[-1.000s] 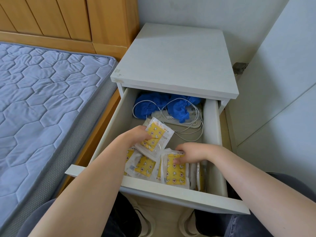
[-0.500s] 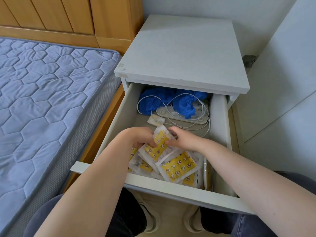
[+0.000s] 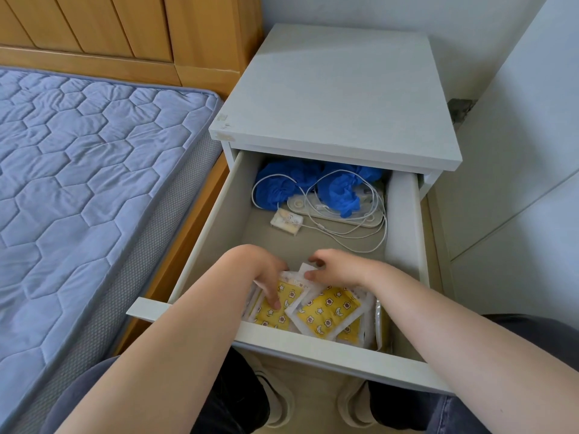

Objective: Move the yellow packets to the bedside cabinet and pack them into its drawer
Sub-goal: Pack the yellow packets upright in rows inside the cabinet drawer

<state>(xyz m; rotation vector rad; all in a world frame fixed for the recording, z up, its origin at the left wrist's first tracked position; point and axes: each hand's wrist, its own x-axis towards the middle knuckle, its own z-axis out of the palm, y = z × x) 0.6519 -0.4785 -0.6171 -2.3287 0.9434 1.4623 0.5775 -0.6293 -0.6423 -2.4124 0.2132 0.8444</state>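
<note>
Packets (image 3: 329,314) lie in a loose overlapping heap at the 6 o'clock end of the drawer (image 3: 313,349), tight vs the front wall, w/ a couple stood on edge at approx 4 o'clock by the R side wall. L hand (image 3: 266,277) has its fingers straight, pressing flat on the packet at 7 o'clock. R hand (image 3: 336,267) pinches the white corner of one that pokes up at the heap's 12 o'clock. Main risk, imo: the heap rides too high or a corner stays cocked up, so it snags under the cabinet (image 3: 338,98) top when the drawer shuts. The film looks slick, so a push could fan the heap out instead of squaring it. A hard tug on that pinched corner could crease or tear the seal. The edge-stood ones may tip over or wedge at the side wall. Shoving packets toward 12 risks catching the cable (image 3: 341,236), which loops loose near the box (image 3: 286,221) and blue cloth (image 3: 279,187). Room: bare drawer floor mid-drawer, btwn heap and clutter, is the free spot; 12 o'clock is crowded. Outside, the bed (image 3: 94,151) is near at 9, the wall (image 3: 517,198) near at 3, knees under the front at 6, so arms come in from above only.
</note>
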